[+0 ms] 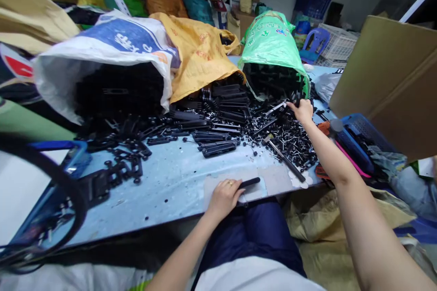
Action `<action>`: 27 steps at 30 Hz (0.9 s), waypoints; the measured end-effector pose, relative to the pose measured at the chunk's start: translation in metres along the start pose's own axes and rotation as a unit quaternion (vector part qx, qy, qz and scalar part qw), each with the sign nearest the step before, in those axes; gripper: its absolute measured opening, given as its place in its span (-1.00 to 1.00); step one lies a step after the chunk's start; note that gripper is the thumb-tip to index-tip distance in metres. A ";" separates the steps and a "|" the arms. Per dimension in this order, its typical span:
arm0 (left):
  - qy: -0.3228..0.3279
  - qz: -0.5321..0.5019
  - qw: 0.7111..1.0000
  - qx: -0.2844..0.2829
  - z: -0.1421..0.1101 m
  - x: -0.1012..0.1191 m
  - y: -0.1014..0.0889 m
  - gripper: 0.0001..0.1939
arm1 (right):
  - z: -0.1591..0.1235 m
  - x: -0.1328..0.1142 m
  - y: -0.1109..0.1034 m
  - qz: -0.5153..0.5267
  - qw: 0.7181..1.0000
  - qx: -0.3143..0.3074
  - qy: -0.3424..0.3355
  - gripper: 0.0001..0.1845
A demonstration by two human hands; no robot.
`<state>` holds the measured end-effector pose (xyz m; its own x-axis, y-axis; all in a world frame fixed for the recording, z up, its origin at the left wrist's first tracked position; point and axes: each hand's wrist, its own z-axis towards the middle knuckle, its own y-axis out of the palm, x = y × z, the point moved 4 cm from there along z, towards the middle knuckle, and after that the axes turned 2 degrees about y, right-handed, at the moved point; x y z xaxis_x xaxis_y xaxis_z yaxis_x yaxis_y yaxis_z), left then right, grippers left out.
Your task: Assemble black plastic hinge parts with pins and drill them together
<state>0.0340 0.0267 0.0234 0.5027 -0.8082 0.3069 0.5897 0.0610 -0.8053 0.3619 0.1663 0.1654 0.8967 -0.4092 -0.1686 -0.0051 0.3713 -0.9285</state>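
1. A white-and-blue sack [136,43] is lying open at eleven o'clock from the left hand [223,196].
2. That hand is gripping a black strip [251,183] over the blue table [170,182].
3. At two o'clock, a hammer [288,163] is crossing the straight path between hands.
4. Toward one o'clock, the right hand [303,110] is touching black parts [297,96] by the green sack [269,43]; whether it is gripping any, I cannot tell. Picking is seemingly under way, calling for separating one part.
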 end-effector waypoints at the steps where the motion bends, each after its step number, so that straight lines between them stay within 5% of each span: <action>1: -0.010 0.006 1.000 -0.015 -0.001 -0.002 0.002 -0.73 | -0.013 -0.002 -0.006 -0.009 1.000 0.010 -0.010 -0.53; 5: -0.056 0.001 0.997 -0.057 -0.002 -0.009 0.008 -0.74 | -0.073 -0.013 -0.012 0.021 0.996 -0.027 -0.083 -0.61; 8: -0.085 -0.030 0.994 -0.055 0.004 -0.004 0.006 -0.70 | -0.103 -0.007 -0.006 0.021 0.996 -0.051 -0.065 -0.63; 11: -0.127 -0.122 0.984 -0.041 0.012 0.008 0.002 -0.66 | -0.121 0.005 -0.007 0.084 0.996 -0.023 -0.016 -0.61; 13: -0.187 -0.225 0.956 -0.012 0.018 0.015 -0.002 -0.60 | -0.141 0.002 -0.013 0.182 0.981 0.008 -0.073 -0.63; 15: -0.272 -0.371 0.888 0.015 0.023 0.019 -0.003 -0.52 | -0.173 -0.011 -0.017 0.269 0.947 0.004 -0.177 -0.65; 19: -0.403 -0.619 0.673 0.034 0.031 0.027 -0.002 -0.46 | -0.248 -0.047 -0.004 0.361 0.854 -0.130 -0.350 -0.69; 21: -0.431 -0.639 0.634 0.055 0.033 0.028 -0.006 -0.45 | -0.267 -0.055 0.007 0.401 0.824 -0.189 -0.354 -0.68; 23: -0.440 -0.614 0.650 0.085 0.032 0.027 -0.010 -0.41 | -0.269 -0.054 0.018 0.449 0.816 -0.244 -0.269 -0.64; 27: -0.401 -0.519 0.744 0.127 0.028 0.032 -0.008 -0.39 | -0.269 -0.049 0.037 0.486 0.757 -0.429 -0.080 -0.60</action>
<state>0.0629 0.0170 0.0543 -0.1514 0.1055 0.9828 0.9728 -0.1605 0.1671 0.1990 -0.0242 0.0503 0.3260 -0.1585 -0.9320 -0.9212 -0.2745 -0.2756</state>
